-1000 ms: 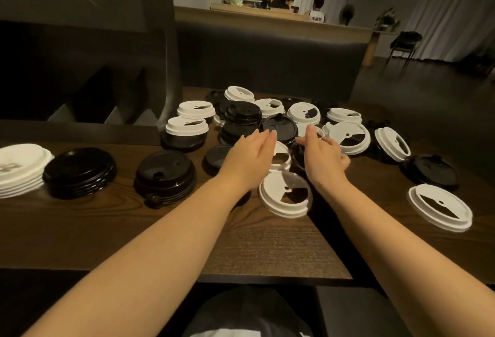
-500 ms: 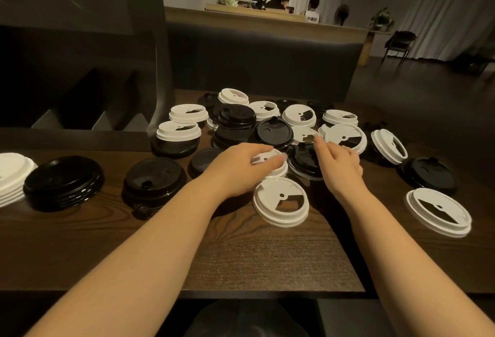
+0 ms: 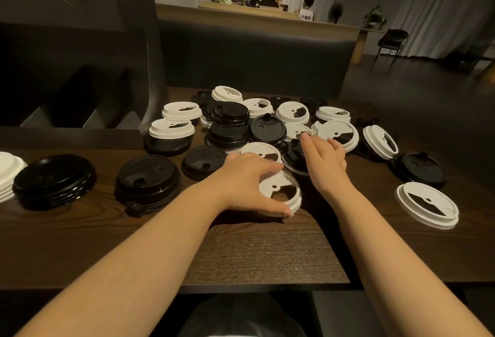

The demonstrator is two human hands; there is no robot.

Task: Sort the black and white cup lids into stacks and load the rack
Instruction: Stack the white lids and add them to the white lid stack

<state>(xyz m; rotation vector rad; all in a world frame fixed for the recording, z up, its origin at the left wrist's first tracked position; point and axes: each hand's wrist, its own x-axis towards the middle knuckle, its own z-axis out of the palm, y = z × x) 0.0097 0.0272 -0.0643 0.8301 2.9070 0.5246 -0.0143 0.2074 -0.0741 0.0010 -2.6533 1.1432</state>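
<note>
While the heap is lying mixed, the sorting is looking only partly done.

Near white lid (image 3: 280,193): lying at the front edge of the heap on the table (image 3: 254,253), closest to the person, so the easiest to be taking first.
Left hand (image 3: 249,185): spanning that lid, thumb at its near rim and fingers curling over its far rim, gripping it, likely to be lifting it toward a white pile.
Right hand (image 3: 325,161): lying flat, fingers straight and relaxed, resting on a black lid (image 3: 293,158) just beyond; whether it is taking hold I cannot tell, the view being dim.
Black stack (image 3: 53,179): sitting well to the left, with another black stack (image 3: 147,182) beside it.
White stack (image 3: 8,175): showing at the left frame edge, keeping colours apart.
Rack: not identifiable with confidence.
</note>
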